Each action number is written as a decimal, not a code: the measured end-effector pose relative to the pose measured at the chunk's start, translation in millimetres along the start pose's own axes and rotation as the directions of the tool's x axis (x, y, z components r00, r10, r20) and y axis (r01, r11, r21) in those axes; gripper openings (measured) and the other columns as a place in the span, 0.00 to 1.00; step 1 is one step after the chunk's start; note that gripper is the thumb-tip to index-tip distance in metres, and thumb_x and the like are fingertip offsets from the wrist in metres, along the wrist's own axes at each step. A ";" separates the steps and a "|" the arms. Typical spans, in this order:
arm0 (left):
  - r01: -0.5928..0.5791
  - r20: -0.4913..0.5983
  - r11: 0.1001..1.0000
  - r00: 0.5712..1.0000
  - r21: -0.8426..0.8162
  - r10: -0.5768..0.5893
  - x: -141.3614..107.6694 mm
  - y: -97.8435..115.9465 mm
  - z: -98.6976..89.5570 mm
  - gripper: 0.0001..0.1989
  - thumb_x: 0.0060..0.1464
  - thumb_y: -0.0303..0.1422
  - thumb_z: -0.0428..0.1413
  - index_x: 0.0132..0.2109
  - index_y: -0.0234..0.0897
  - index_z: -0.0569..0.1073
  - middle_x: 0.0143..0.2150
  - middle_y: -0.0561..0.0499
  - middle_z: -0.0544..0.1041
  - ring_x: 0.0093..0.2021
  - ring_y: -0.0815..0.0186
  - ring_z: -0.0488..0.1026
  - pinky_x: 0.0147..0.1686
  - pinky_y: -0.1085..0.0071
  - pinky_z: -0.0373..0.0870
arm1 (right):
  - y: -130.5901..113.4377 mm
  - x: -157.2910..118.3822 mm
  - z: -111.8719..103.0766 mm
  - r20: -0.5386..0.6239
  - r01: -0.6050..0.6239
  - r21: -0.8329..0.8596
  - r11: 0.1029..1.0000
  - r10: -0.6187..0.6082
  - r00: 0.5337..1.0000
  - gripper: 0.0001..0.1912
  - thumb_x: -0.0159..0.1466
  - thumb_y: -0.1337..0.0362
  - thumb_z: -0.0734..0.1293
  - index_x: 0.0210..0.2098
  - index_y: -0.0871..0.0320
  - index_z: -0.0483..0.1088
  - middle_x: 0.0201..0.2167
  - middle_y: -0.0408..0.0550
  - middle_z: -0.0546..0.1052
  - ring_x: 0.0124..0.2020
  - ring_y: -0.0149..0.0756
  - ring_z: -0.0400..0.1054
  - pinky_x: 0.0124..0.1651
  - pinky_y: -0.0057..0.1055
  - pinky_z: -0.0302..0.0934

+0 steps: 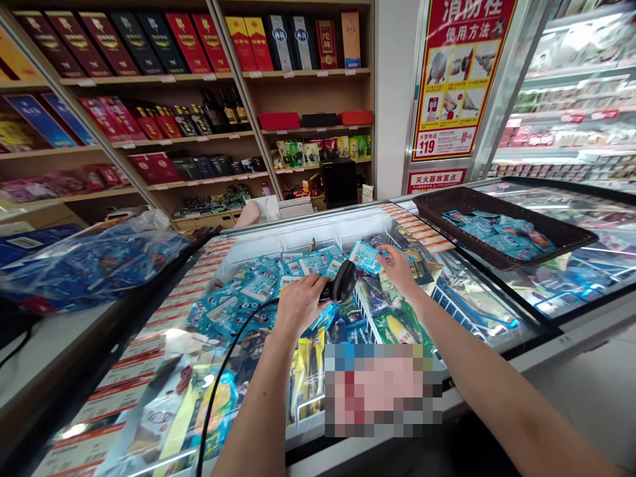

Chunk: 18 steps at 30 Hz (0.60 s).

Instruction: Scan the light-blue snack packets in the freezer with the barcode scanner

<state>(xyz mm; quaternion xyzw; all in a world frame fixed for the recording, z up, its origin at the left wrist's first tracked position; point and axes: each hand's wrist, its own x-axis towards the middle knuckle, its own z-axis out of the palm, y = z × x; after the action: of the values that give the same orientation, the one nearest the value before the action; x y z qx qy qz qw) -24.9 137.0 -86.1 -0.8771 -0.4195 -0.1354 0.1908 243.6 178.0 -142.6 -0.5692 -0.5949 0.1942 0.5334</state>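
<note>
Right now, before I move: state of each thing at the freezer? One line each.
left hand: closed around scanner
handheld barcode scanner: held, cord attached
right hand: pinching packet
blue packet: held above freezer
chest freezer: near section open
glass lid: closed over right section
brown woven tray: on lid, holding blue packets

Bright, even shop light here, pouring from above; white glare streaks across the freezer's glass lid [561, 265] out past the right hand [397, 268]; more hot spots flare on the glass below the left hand [298, 305]; shadows stay soft under the black handheld scanner [342, 283]; the blue packet [365, 257] at the right hand looks sharp; far beyond the left hand, the wooden shelves [64, 149] bow with fisheye stretch; a pixelated blur patch [382, 391] sits below the right hand.
</note>
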 end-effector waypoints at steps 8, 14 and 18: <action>-0.006 0.019 1.000 1.000 0.002 0.006 0.9 1.9 -1.4 0.18 0.49 0.36 0.56 0.48 0.42 0.67 0.40 0.48 0.72 0.43 0.59 0.70 0.40 0.65 0.65 | -3.3 -1.1 -1.2 -0.019 0.062 -0.078 0.995 -0.063 0.998 0.15 0.61 0.57 0.58 0.44 0.55 0.67 0.28 0.44 0.72 0.30 0.35 0.67 0.34 0.34 0.65; 0.010 0.038 1.000 0.999 0.002 -0.010 1.3 3.2 -2.7 0.18 0.49 0.36 0.57 0.48 0.42 0.67 0.41 0.47 0.72 0.44 0.59 0.70 0.40 0.66 0.65 | -6.9 -1.6 -2.2 -0.004 0.049 -0.081 0.996 -0.049 0.999 0.16 0.61 0.57 0.57 0.44 0.55 0.67 0.28 0.45 0.72 0.29 0.36 0.67 0.33 0.33 0.65; 0.006 0.042 1.000 0.999 0.011 -0.006 1.2 3.1 -2.9 0.17 0.50 0.36 0.56 0.48 0.42 0.67 0.41 0.47 0.72 0.44 0.59 0.70 0.39 0.66 0.65 | -7.3 -1.7 -1.7 0.006 0.062 -0.060 0.996 -0.062 0.998 0.15 0.60 0.58 0.58 0.44 0.55 0.66 0.30 0.45 0.73 0.29 0.35 0.67 0.31 0.32 0.64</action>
<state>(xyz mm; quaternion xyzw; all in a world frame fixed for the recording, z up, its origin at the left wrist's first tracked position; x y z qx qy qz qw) -21.9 134.7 -83.7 -0.8774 -0.4269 -0.1152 0.1863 241.2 173.8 -136.5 -0.5657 -0.6191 0.1608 0.5205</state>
